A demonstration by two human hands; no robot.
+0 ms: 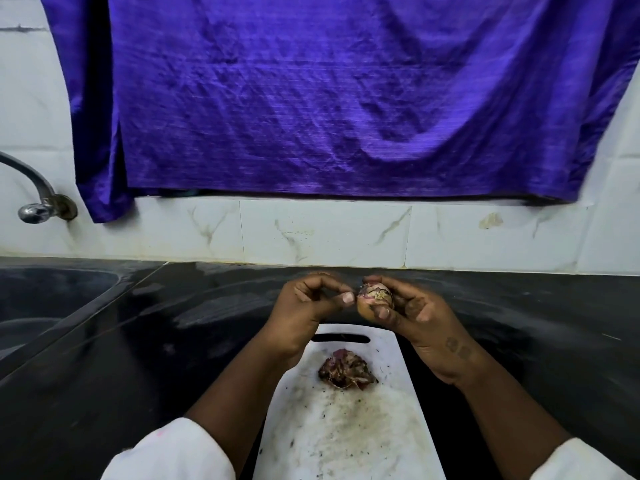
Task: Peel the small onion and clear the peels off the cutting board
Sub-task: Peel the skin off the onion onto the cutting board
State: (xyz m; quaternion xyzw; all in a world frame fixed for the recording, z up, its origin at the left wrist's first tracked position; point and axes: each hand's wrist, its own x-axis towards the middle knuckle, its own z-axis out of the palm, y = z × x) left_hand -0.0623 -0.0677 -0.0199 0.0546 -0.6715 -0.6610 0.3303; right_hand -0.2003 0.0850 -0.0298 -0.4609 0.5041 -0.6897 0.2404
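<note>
Right hand [412,315] grips the onion [375,298]; left hand [306,306] pinches its skin [359,292], above peels [346,371] on the board [393,353].

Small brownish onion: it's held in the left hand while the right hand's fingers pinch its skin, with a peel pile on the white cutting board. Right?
No: the head view shows the small brownish onion held in the right hand, while the fingers of the left hand pinch its skin. The peel pile does lie on the white cutting board.
</note>
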